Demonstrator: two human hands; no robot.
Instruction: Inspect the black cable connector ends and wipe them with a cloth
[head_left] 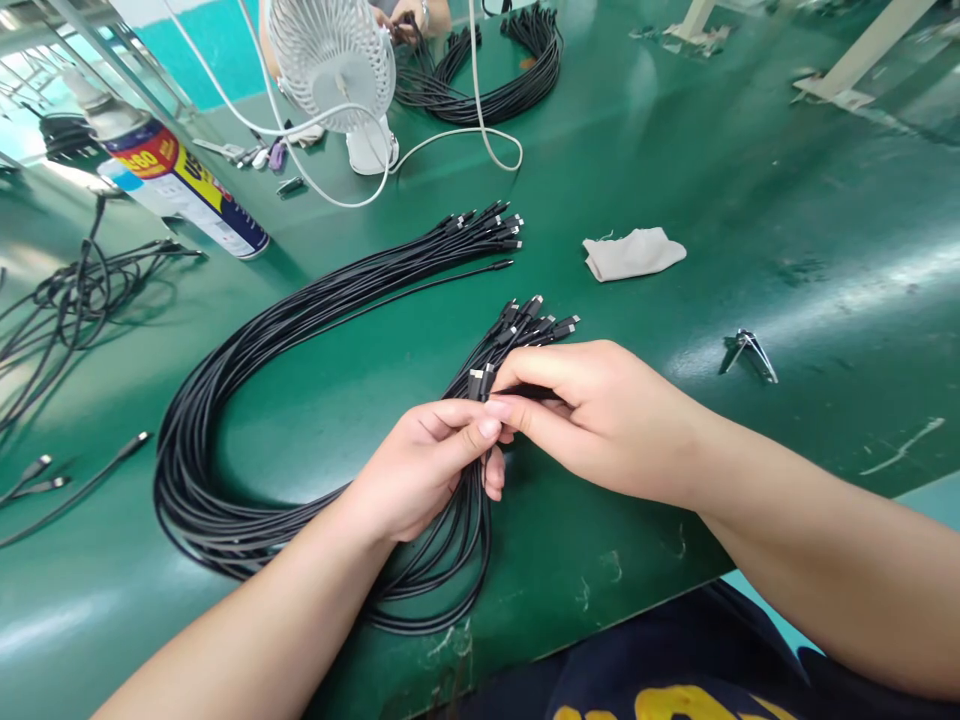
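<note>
A thick bundle of black cables point(196, 420) lies in a U-shape on the green table, its metal-tipped connectors pointing right. My left hand point(427, 455) is closed around several cables just below their plugs point(480, 382), thumb on top. Meeting it there, my right hand point(600, 415) pinches at the same plugs with thumb and forefinger. Fingers cover the exact spot where the two hands touch the cables. Behind my right hand more connectors point(540, 322) of the bundle fan out. The bundle's other end point(487, 230) rests farther back on the table.
A white fan point(334, 70) with a trailing white cord and a spray can point(172, 175) stand at the back left. Loose cables point(75, 300) lie at left. On the right are a pale cloth piece point(636, 254) and nail clippers point(752, 355). Another person's hands point(420, 18) work beyond the fan.
</note>
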